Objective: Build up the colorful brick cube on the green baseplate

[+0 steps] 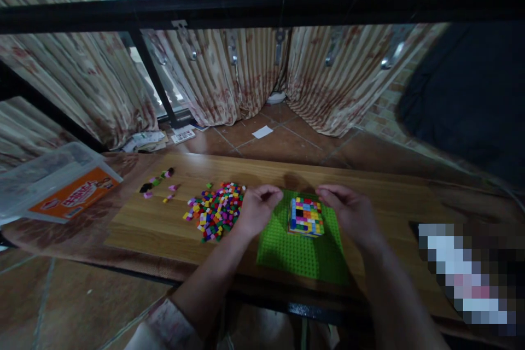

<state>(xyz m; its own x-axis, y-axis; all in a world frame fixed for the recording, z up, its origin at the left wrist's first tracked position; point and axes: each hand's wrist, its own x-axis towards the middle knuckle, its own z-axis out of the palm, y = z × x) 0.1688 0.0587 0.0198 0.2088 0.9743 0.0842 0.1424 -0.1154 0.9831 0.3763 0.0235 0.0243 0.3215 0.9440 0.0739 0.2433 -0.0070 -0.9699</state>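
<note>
A small block built of multicoloured toy bricks point(305, 216) sits on a green studded baseplate point(287, 260). My left hand point(259, 206) is at the plate's far left side, thumb and index fingertips pressed together. Across from it, my right hand point(346, 209) is closed in a similar pinch by the far right side. Whether either pinch holds a brick or the plate's edge cannot be made out. The built block lies between my hands, apart from both. A pile of loose small bricks point(219, 210) spreads just left of my left hand.
All this lies on a wooden board point(164, 229). A few scattered bricks point(155, 181) are at its far left. Beyond them stands a clear plastic box point(74, 175) with an orange label. A black metal bar point(246, 8) with hooks crosses above, before striped curtains point(328, 93).
</note>
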